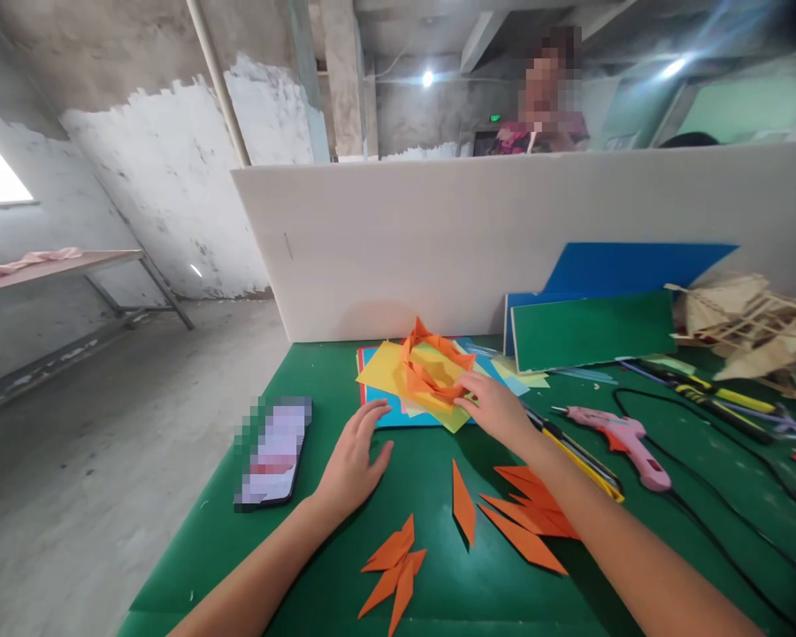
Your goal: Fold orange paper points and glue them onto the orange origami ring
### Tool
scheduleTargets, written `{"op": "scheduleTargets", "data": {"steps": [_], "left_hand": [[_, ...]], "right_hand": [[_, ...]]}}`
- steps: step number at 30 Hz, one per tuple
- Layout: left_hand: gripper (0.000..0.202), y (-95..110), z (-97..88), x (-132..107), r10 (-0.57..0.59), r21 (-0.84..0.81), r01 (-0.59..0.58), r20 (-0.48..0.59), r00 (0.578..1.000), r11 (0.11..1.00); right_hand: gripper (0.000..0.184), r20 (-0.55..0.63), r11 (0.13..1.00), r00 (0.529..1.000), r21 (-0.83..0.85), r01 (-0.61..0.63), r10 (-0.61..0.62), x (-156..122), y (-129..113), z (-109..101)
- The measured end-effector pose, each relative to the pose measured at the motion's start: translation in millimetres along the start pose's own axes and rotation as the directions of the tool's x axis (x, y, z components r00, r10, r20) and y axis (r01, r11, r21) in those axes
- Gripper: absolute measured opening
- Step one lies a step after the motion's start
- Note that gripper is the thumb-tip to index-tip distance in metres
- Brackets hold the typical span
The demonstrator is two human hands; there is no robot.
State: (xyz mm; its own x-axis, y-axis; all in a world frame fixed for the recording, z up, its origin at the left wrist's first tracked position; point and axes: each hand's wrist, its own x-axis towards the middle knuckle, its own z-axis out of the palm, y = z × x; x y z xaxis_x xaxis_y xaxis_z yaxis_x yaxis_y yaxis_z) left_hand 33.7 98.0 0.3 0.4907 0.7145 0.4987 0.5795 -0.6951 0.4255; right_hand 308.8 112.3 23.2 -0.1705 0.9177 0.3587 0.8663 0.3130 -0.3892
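Observation:
A ring of folded orange paper [417, 379] with pointed tips rests over the coloured paper sheets [379, 370]. At its lower right edge, the fingers of my right hand [494, 407] are closed on it. My left hand [355, 456] hovers or rests left of the ring, fingers stretched and thumb apart, holding nothing. Nearer to me lie several folded orange paper pieces: a small group [398, 566] at the left, a single diamond-shaped piece [463, 504] in the middle, and a fanned group [527, 535] partly hidden under my right forearm.
Left on the green table [239, 575] lies a phone [275, 453]. A yellow utility knife [580, 460] and a pink glue gun [623, 438] with its cord lie at the right. Boards [593, 332] lean against a white partition [385, 239]; a person [544, 133] is behind it.

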Motion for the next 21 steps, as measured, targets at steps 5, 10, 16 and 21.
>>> {"op": "scheduleTargets", "data": {"steps": [5,10,16,21], "left_hand": [[0.051,22.8,-24.4,7.5,0.23,0.268,-0.228,0.026,0.973,0.936],[0.049,30.5,-31.6,3.1,0.182,0.216,-0.217,0.174,0.968,0.952],[0.023,24.1,-24.5,-8.9,0.078,0.172,-0.112,0.192,0.978,0.979],[0.019,25.5,-21.8,-11.9,0.114,0.18,-0.142,0.159,0.981,0.973]], "right_hand": [[0.012,0.107,0.986,0.982,0.078,0.148,-0.156,-21.6,-33.3,-18.2],[0.009,0.179,0.985,0.971,0.093,0.145,-0.16,-46.4,-56.5,-22.5],[0.01,0.18,0.997,0.982,0.046,0.055,-0.062,-61.5,-59.3,-10.3],[0.022,0.083,0.99,0.995,0.131,0.045,-0.056,-66.2,-57.0,-16.9]]}}
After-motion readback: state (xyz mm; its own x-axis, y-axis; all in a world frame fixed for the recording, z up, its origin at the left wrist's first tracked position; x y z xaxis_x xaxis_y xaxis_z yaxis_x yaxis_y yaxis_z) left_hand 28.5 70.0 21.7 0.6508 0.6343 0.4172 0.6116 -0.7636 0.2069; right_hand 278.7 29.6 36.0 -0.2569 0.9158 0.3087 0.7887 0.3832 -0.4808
